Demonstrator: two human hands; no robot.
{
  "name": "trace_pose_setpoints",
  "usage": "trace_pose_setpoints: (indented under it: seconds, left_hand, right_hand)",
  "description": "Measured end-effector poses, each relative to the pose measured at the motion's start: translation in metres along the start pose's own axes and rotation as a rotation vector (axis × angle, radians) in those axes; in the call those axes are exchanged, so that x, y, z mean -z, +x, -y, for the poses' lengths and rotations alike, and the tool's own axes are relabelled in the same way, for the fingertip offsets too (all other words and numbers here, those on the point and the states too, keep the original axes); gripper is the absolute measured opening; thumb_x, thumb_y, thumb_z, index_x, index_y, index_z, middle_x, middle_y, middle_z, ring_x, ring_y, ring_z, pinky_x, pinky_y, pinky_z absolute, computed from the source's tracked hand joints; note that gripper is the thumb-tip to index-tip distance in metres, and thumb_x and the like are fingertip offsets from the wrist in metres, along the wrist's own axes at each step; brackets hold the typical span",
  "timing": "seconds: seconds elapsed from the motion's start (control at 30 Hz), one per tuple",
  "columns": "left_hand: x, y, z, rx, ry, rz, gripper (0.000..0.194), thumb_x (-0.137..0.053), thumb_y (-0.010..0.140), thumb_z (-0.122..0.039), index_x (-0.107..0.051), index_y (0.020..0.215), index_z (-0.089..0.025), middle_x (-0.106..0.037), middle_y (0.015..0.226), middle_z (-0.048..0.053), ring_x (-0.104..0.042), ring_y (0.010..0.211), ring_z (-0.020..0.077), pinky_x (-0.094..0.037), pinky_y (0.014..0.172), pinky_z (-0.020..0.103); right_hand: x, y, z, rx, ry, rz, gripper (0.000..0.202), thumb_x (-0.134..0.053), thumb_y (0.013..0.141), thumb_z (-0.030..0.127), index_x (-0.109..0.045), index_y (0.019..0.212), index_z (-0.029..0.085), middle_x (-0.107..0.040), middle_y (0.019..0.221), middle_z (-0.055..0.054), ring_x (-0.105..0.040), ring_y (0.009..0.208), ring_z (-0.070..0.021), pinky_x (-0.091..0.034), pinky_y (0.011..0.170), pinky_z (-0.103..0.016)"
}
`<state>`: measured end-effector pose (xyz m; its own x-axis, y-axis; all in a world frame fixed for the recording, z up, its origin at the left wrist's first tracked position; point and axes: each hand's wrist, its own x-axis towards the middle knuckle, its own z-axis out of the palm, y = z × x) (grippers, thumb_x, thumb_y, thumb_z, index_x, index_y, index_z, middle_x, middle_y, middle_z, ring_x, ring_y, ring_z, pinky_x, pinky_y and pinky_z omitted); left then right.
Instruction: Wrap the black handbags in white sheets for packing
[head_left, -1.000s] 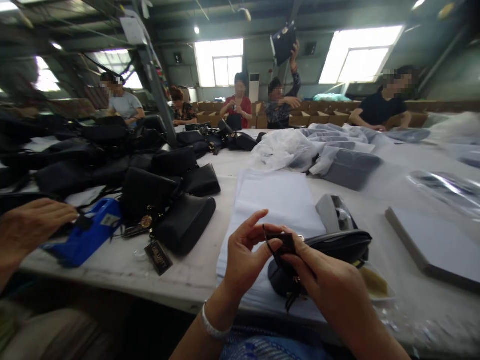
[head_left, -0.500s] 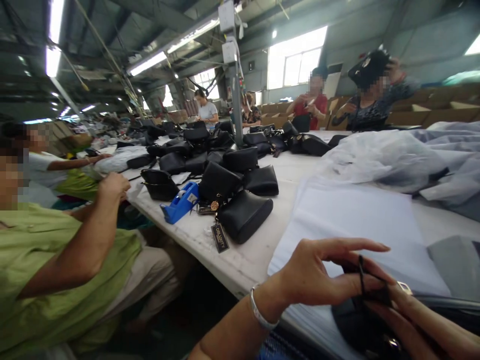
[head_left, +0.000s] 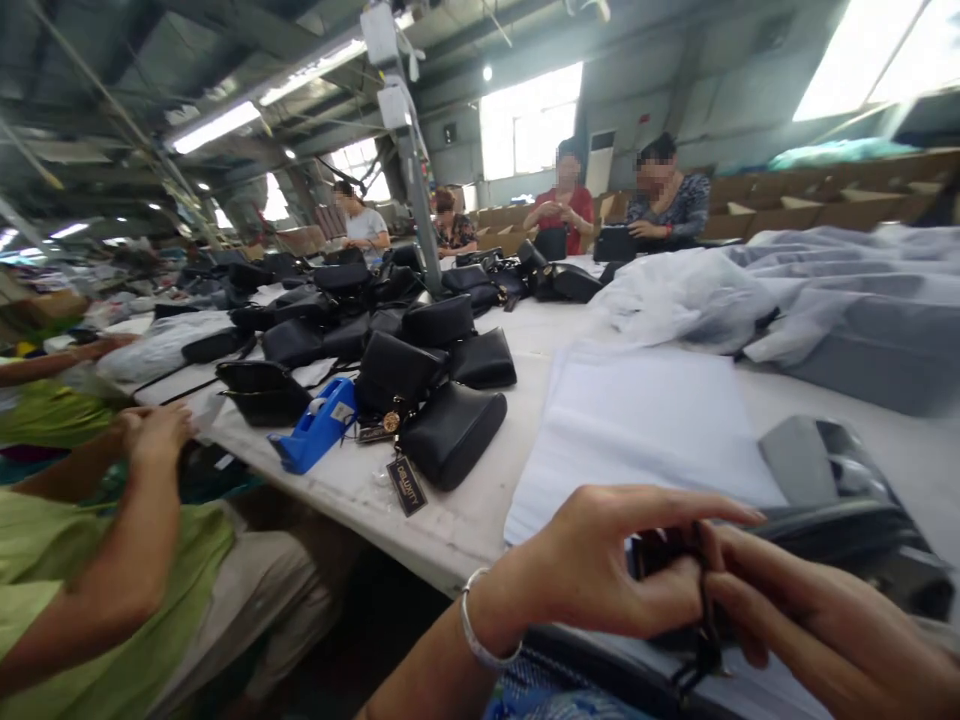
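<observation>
Pinching a small black tag (head_left: 664, 552) between thumb and fingers, the left hand (head_left: 607, 575) sits low in the centre of the frame, its index finger stretched out flat toward the right. A silver bracelet (head_left: 480, 625) circles that wrist. The right hand (head_left: 810, 625) comes in from the lower right corner and meets the left — its fingers are closed on a thin black cord (head_left: 705, 640) that hangs down from the tag. Both hands hover just over a black bag (head_left: 862, 530) lying at the right edge of the frame, near the table's front edge.

Behind the hands, a stack of white sheets (head_left: 637, 420) lies flat on the white table (head_left: 480, 510). Left of centre, a heap of black bags (head_left: 420, 380) spreads back toward the upper left, with a blue tape dispenser (head_left: 315, 425) beside it and a dark hangtag (head_left: 407, 485) dangling from the nearest bag. Grey cloth (head_left: 750, 285) is piled at the upper right.

At the lower left, a co-worker in a green shirt (head_left: 97, 590) holds both hands together near the table edge — what they hold cannot be told. More people sit along the far side of the table, at the top centre of the frame.
</observation>
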<state>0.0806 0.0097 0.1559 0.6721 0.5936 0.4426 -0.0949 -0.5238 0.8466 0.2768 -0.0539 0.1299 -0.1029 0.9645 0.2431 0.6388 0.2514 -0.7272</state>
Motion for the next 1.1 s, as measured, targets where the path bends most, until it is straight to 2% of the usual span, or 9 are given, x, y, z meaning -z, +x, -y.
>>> trace_pose_setpoints:
  seconds: [0.1,0.3,0.43,0.53,0.67,0.83,0.9,1.0,1.1]
  left_hand:
    - [0.002,-0.003,0.001,0.045,-0.037,0.004,0.043,-0.054,0.083,-0.007,-0.065,0.124,-0.016,-0.069,0.099,0.004,-0.062,0.082,0.0124,-0.052,0.081,0.022]
    - [0.025,-0.018,0.007,0.194,-0.068,0.021,0.036,-0.061,0.090,-0.014,-0.065,0.124,-0.026,-0.071,0.098,0.002,-0.066,0.088,0.0131,-0.054,0.083,0.023]
    - [0.035,-0.028,0.023,0.223,-0.020,-0.265,0.035,-0.066,0.088,-0.018,-0.066,0.121,-0.027,-0.071,0.098,0.001,-0.067,0.091,0.0129,-0.055,0.085,0.022]
    - [0.039,-0.039,0.033,0.228,-0.041,-0.511,0.032,-0.071,0.085,-0.021,-0.069,0.117,-0.026,-0.073,0.097,0.000,-0.069,0.087,0.0121,-0.056,0.081,0.020]
    - [0.054,-0.062,0.033,0.218,-0.011,-0.823,0.029,-0.078,0.078,-0.023,-0.072,0.106,-0.023,-0.074,0.094,0.000,-0.069,0.086,0.0119,-0.056,0.080,0.019]
    - [0.090,-0.115,0.042,0.328,0.049,-1.084,0.033,-0.082,0.069,-0.027,-0.071,0.100,-0.023,-0.074,0.093,-0.002,-0.069,0.089,0.0124,-0.054,0.092,0.024]
    - [0.094,-0.139,0.056,0.498,0.106,-0.999,0.038,-0.081,0.070,-0.033,-0.070,0.105,-0.022,-0.074,0.096,0.000,-0.070,0.093,0.0172,-0.055,0.092,0.030]
    - [0.078,-0.157,0.079,0.761,0.200,-0.599,0.044,-0.075,0.073,-0.045,-0.070,0.108,-0.019,-0.075,0.098,0.007,-0.070,0.096,0.0274,-0.056,0.091,0.044]
    - [0.039,-0.145,0.089,0.744,0.303,-0.344,0.042,-0.068,0.080,-0.047,-0.069,0.113,-0.020,-0.071,0.116,0.011,-0.065,0.111,0.0310,-0.047,0.104,0.050]
  right_hand:
    - [0.002,0.005,0.014,-0.129,0.148,0.088,0.027,-0.060,0.088,0.045,-0.069,0.076,0.021,-0.063,0.059,0.001,-0.058,0.050,-0.0142,-0.048,0.045,-0.020]
    - [-0.010,-0.004,0.013,-0.279,0.425,-0.120,0.030,-0.072,0.082,0.046,-0.068,0.073,0.018,-0.062,0.058,0.001,-0.055,0.050,-0.0115,-0.046,0.046,-0.019]
    - [-0.011,-0.014,0.004,-0.135,0.331,-0.269,0.019,-0.072,0.085,0.038,-0.071,0.081,0.019,-0.067,0.066,0.000,-0.060,0.054,-0.0125,-0.051,0.050,-0.021]
    - [-0.007,-0.017,-0.005,0.107,0.049,-0.401,0.021,-0.070,0.087,0.026,-0.071,0.108,0.025,-0.073,0.092,-0.002,-0.069,0.079,-0.0176,-0.058,0.076,-0.029]
    - [-0.001,-0.010,-0.021,0.280,-0.400,-0.459,0.039,-0.065,0.090,0.030,-0.061,0.128,0.028,-0.061,0.133,-0.006,-0.053,0.125,-0.0292,-0.035,0.113,-0.052]
    - [0.001,-0.001,-0.042,0.194,-0.620,-0.359,0.049,-0.054,0.095,0.051,-0.053,0.137,0.024,-0.060,0.134,-0.007,-0.048,0.130,-0.0295,-0.020,0.119,-0.055]
    - [0.001,0.000,-0.045,0.192,-0.629,-0.349,0.048,-0.053,0.096,0.051,-0.054,0.136,0.025,-0.062,0.132,-0.006,-0.050,0.129,-0.0281,-0.019,0.119,-0.053]
    - [0.000,0.000,-0.044,0.202,-0.609,-0.346,0.047,-0.054,0.096,0.048,-0.052,0.138,0.026,-0.059,0.136,-0.005,-0.047,0.132,-0.0276,-0.019,0.120,-0.053]
    - [0.000,-0.003,-0.041,0.189,-0.577,-0.421,0.047,-0.057,0.095,0.044,-0.051,0.139,0.026,-0.055,0.141,-0.005,-0.042,0.136,-0.0280,-0.020,0.120,-0.053]
